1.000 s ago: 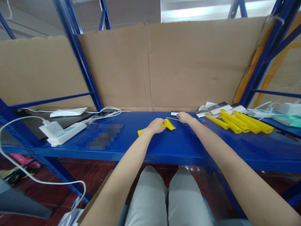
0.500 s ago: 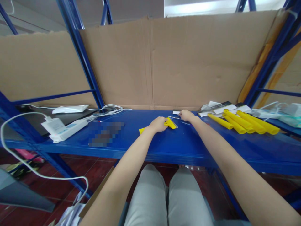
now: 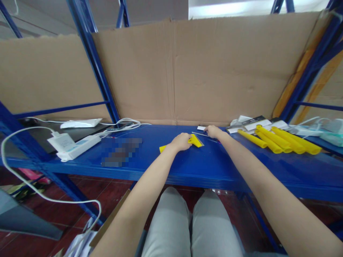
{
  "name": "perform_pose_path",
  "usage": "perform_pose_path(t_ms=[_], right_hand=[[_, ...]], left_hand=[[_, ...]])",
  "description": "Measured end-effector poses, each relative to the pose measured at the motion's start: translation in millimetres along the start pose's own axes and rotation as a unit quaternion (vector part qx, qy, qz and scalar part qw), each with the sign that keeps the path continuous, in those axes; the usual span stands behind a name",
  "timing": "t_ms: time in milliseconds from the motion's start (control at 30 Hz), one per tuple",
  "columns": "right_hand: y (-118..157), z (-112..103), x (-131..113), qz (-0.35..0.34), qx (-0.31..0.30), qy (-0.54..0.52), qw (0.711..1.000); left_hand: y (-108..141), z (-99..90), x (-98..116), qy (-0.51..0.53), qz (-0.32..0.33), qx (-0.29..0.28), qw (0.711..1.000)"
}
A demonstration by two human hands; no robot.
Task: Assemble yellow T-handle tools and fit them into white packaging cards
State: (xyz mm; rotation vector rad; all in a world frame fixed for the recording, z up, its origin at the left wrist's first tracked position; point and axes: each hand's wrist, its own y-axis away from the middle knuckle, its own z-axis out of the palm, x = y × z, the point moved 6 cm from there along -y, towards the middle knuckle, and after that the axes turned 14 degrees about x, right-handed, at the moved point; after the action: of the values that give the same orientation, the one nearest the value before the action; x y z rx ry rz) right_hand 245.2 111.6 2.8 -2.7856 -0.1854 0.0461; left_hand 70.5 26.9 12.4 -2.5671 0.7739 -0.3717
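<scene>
My left hand (image 3: 181,142) is wrapped round a yellow scraper (image 3: 196,140), whose wide head points right and whose handle end shows left of the wrist. Just beyond and to the right, my right hand (image 3: 212,131) is low over the blue shelf, fingers bent together beside a small white piece (image 3: 201,127). What its fingertips hold, if anything, is too small to make out. A thin metal rod (image 3: 200,134) lies between the two hands.
Several yellow tubes (image 3: 294,140) lie at the right, before black and white packets (image 3: 255,122). On the left are a white power strip (image 3: 77,147), coiled white cables (image 3: 128,124) and a blurred patch. A cardboard wall (image 3: 214,71) stands behind, between blue posts.
The view has shifted very slightly. My left hand keeps its grip on the yellow scraper, and my right hand stays near the white piece with its fingers a little changed.
</scene>
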Motion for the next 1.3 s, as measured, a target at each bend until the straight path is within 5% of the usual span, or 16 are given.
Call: perform_pose_path(t_ms=[733,1033,1300], right_hand=[[9.3,-16.3,2.0,0.007,0.028,0.004,1.0],[55.4,-46.5,-43.1,-0.146,0.16,-0.159,0.963],[84.8,-40.6,-61.4,-0.217,0.173,-0.201,0.939]], left_hand=[[1.5,-3.1,3.6,0.007,0.004,-0.006,1.0],[-1.8,-0.2,2.9,0.033,0.034,0.006,0.999],[-1.9,0.4,4.6,0.095,0.078,0.01,0.992]])
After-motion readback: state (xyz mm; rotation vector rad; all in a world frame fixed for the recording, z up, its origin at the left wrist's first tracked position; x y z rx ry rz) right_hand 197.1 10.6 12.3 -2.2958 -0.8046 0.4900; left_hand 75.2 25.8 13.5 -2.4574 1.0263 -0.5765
